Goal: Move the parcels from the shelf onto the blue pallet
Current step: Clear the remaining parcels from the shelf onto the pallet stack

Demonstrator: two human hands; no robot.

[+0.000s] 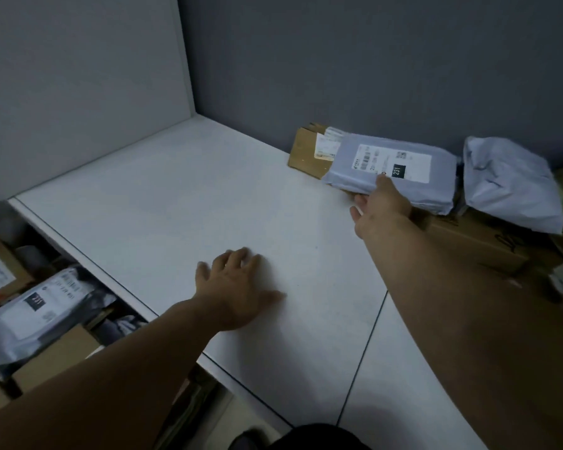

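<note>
White shelf (208, 196) under a grey back wall (371, 60) fills most of the view, and the parcel in hand sits at its far right: a grey poly mailer (394, 167) with a white shipping label marked 231, lying flat against the wall. The right hand (381, 209) has it by the near edge, thumb on top and fingers tucked at or under the rim, so I read it as a pinch on the mailer and not a mere touch. The left hand (238, 287) lies flat on the bare board with fingers spread, holding nothing (it looks like a brace for the reach). The step, as I judge it, is the pick-up of this one parcel. Next it wants lifting clear of its neighbours and carrying to the blue pallet, which is out of view. Counted around it: one small cardboard box (306, 151) touching the mailer from behind, one crumpled poly bag (507, 183) just beside it on the right, and one flat cardboard box (478, 241) beneath that bag — further shapes at the right edge are too cut off to name. Below the shelf on the left lie one dark poly mailer (36, 310) and at least two cardboard boxes (56, 352).
</note>
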